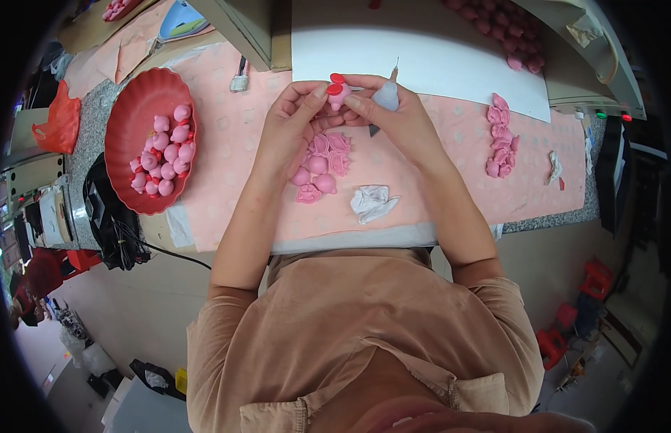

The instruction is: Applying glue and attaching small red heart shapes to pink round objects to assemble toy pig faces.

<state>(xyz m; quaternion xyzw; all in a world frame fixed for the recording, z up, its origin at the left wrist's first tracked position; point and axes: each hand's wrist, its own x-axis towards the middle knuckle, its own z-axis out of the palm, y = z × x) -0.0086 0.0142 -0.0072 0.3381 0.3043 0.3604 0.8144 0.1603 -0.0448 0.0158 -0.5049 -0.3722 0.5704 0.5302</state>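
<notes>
Between the fingertips of both my hands is a small pink figure (340,99) with red oval pieces on its upper side. My left hand (292,119) pinches it from the left, thumb and fingers closed. My right hand (400,123) grips its other side with the thumb and fingertips, and also keeps a translucent needle-tip bottle (386,94) tucked in it, needle pointing up and away. Just below my hands lie several round pink pieces (318,164) and folded pink flower-like pieces (339,144). A crumpled white tissue (373,203) rests near the table's front edge.
At left stands a red scalloped bowl (119,155) with several pink figures. A row of pink folded pieces (502,137) lies at right. White paper (422,43) spreads under a shelf at the back, with more pink pieces (501,29). A dark cable (169,251) hangs at left.
</notes>
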